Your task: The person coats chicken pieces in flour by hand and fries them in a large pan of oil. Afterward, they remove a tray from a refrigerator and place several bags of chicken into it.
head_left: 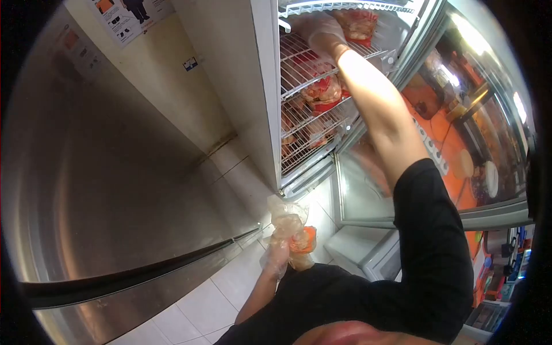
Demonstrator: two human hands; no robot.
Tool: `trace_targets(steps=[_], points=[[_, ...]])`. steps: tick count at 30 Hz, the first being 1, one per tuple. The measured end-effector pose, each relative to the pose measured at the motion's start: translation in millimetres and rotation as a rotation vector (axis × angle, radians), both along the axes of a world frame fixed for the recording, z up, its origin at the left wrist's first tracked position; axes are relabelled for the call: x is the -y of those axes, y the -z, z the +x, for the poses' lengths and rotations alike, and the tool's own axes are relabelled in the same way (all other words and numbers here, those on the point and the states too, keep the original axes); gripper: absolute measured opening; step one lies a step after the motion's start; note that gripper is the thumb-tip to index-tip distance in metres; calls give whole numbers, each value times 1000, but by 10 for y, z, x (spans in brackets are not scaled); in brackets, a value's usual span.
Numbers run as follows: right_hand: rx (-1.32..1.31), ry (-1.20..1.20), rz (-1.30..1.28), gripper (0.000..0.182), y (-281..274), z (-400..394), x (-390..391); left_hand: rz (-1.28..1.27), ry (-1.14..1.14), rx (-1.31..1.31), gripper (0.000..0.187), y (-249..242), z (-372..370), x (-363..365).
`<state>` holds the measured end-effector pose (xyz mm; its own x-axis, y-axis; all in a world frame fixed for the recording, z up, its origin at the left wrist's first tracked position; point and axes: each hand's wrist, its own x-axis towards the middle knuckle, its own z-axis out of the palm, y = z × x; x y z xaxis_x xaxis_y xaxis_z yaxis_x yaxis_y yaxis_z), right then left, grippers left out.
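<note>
My right arm reaches up into an open upright fridge, and my right hand (324, 29), in a clear plastic glove, is on an upper wire shelf (296, 60) beside a red-and-clear bag of food (359, 26). Its fingers are hidden by glare and the shelf edge. Low in front of my body, my left hand (279, 253), also in a clear glove, is closed around a clear plastic bag (287, 221) with something orange in its lower part. More red-and-clear bags (323, 94) lie on the shelf below.
The fridge's glass door (368, 178) stands open on the right, with an orange surface showing through it. A large stainless steel appliance (115, 190) fills the left side. A white box (356, 247) is on the tiled floor (210, 302). Posters hang on the wall (195, 98).
</note>
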<state>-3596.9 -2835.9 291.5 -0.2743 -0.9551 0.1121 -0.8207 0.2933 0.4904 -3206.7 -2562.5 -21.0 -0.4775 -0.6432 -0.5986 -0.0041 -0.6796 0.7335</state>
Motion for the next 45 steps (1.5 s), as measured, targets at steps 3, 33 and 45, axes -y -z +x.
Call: trace_targets(steps=[3, 33, 45], points=[[-67, -278, -295, 29, 206, -630, -198, -40, -20, 1, 34, -111, -27, 52], [503, -106, -289, 35, 166, 137, -659, -84, 48, -36, 45, -361, -250, 78], [554, 572, -3, 53, 486, -285, -526, -72, 99, 14, 28, -237, -104, 233]])
